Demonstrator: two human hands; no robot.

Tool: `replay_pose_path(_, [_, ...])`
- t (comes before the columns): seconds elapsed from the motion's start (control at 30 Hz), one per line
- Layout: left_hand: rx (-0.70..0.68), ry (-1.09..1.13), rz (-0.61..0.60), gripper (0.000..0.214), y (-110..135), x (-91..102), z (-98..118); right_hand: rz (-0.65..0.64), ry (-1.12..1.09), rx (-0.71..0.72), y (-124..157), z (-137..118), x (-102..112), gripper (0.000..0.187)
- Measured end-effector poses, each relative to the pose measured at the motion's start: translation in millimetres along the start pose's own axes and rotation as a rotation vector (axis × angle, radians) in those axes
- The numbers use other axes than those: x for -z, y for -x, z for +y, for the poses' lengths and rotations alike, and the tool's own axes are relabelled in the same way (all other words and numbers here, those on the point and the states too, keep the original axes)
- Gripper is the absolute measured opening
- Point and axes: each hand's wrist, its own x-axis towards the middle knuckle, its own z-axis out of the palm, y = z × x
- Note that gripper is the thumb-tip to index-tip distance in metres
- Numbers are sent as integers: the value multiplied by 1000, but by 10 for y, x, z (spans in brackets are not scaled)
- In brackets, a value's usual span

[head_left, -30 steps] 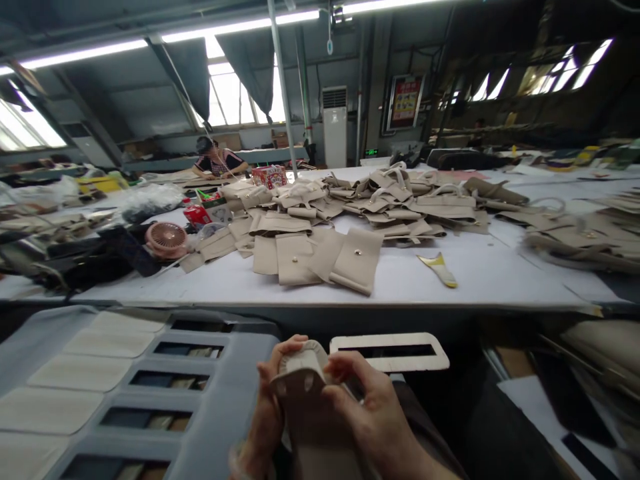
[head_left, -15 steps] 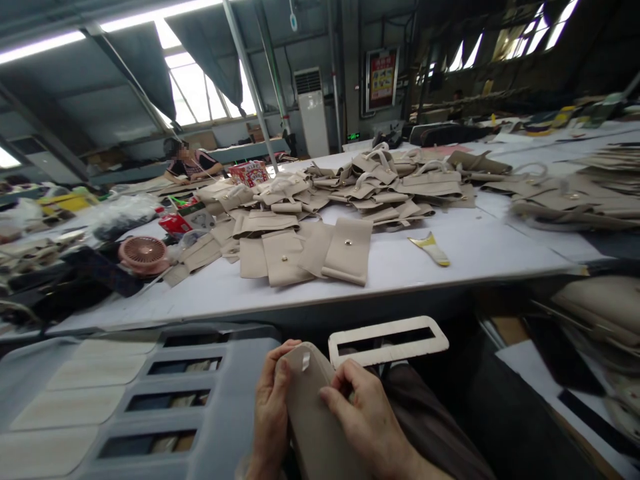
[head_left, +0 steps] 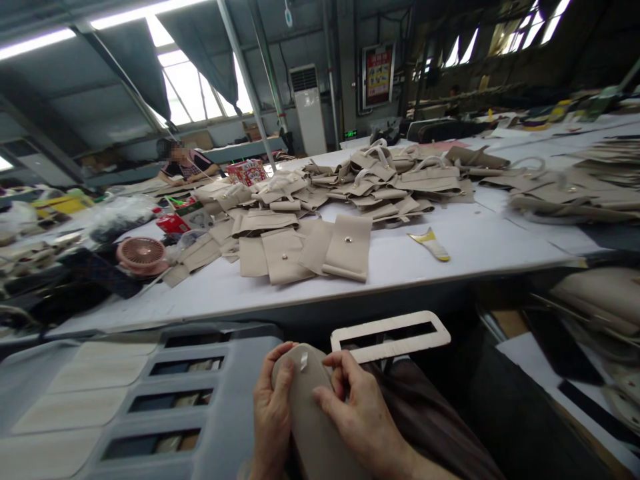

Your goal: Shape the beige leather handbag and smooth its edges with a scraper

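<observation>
My left hand [head_left: 273,407] wraps the left edge of a beige leather-like piece [head_left: 317,417] with a rounded end, its thumb lying on the face near the top. A small shiny white strip [head_left: 304,361] sits close to that rounded end. On the opposite edge, my right hand [head_left: 363,410] grips the piece, thumb on the face and fingers curled at the side. The lower part of the piece runs out of view. Just beyond my right hand is a flat off-white slotted frame [head_left: 400,350].
Ahead, a white-topped table [head_left: 390,270] bears a heap of beige bag parts [head_left: 375,180], a yellow-and-silver tool [head_left: 431,245] and a pink fan [head_left: 143,256]. To my left stands a grey plastic crate [head_left: 215,400] with pale panels [head_left: 70,408] on top. A person [head_left: 187,163] works farther back.
My right hand has shifted slightly left along the piece, and its index finger reaches farther over the edge. The piece tilts a little differently. My left hand keeps its hold.
</observation>
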Motion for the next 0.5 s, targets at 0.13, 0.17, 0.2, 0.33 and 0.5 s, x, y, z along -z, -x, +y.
replay_pose_path(0.13, [-56, -57, 56, 48, 15, -7, 22, 9, 54, 57, -3, -38, -79, 12])
replay_pose_path(0.17, [-52, -55, 62, 48, 21, -7, 23, 11, 63, 69, -14, -47, -95, 11])
replay_pose_path(0.2, [-45, -52, 66, 48, 27, -7, 22, 11, 71, 78, -29, -56, -109, 9])
replay_pose_path(0.33, [-33, -50, 78, 48, 56, 4, 26, -10, 68, 80, -101, -107, -151, 10])
replay_pose_path(0.5, [55, -18, 132, 55, 66, 110, 22, -73, 183, 117, 15, -15, -17, 16])
